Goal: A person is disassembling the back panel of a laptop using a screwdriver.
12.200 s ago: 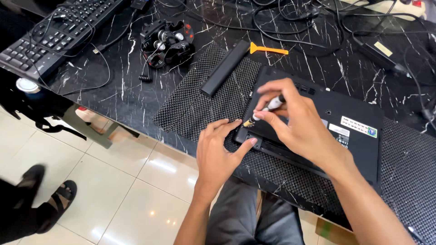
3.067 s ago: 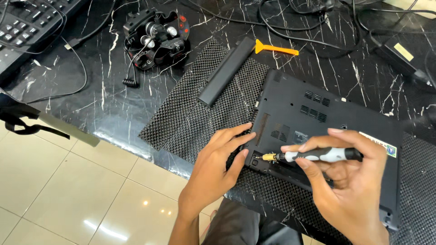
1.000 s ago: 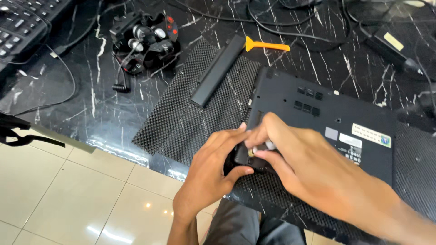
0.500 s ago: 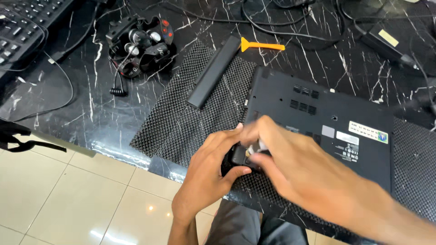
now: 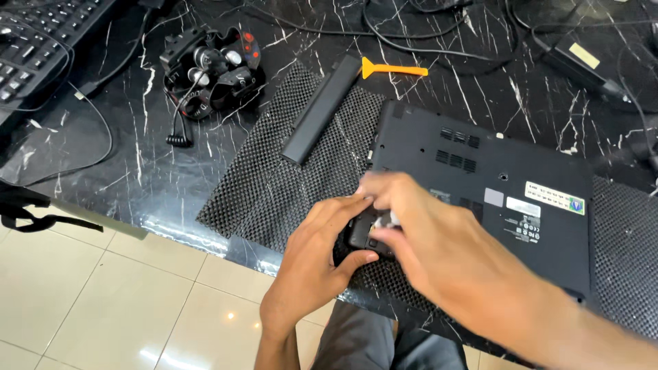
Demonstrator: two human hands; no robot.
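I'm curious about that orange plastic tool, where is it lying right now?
In the head view the orange plastic tool lies on the black marble table, far side, its flat end touching the top of the long black battery bar, above the upturned laptop.

Black white-veined marble table above glossy cream floor tiles.

The one camera sits on my head and looks steeply down over my lap at the near edge of the black marble table, close enough that my left hand and right hand fill the lower middle. The view faces forward across the table, taking in the floor tiles at lower left.
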